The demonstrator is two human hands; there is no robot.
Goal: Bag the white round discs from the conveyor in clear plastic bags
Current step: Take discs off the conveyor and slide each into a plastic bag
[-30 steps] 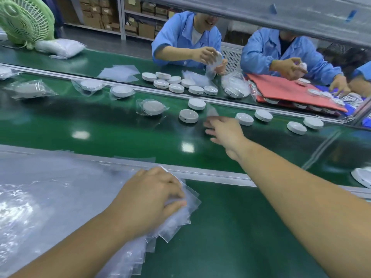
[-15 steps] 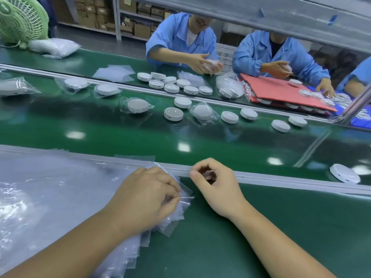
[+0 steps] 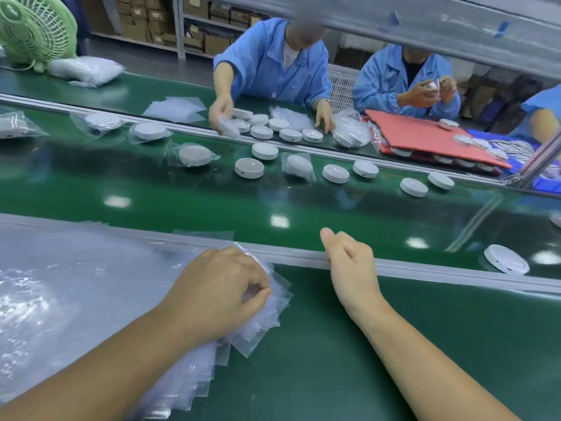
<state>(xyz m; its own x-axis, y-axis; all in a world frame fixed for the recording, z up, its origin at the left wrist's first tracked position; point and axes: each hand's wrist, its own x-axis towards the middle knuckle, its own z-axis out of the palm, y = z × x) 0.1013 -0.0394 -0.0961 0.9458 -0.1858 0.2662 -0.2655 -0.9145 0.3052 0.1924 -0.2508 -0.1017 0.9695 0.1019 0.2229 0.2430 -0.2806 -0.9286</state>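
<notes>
My left hand (image 3: 223, 291) rests on a fanned stack of clear plastic bags (image 3: 267, 311) on the near green table, its fingers curled and pinching the top bag. My right hand (image 3: 349, 262) hovers over the metal rail (image 3: 455, 270) with fingers curled and thumb up, holding nothing. Several bare white round discs lie on the green conveyor (image 3: 182, 202), one (image 3: 249, 168) near the middle and one (image 3: 506, 259) close at the right. Bagged discs (image 3: 299, 167) lie among them.
Two people in blue coats work across the belt, with more discs (image 3: 291, 134), a red pad (image 3: 425, 138) and loose bags (image 3: 176, 109) in front of them. A green fan (image 3: 36, 28) stands at the far left. A large sheet of plastic (image 3: 60, 284) covers the near left.
My right hand pulled back from the belt, where it left a bagged disc, to the rail near my left hand, then shifted a little right. The discs rode leftward along the belt.
</notes>
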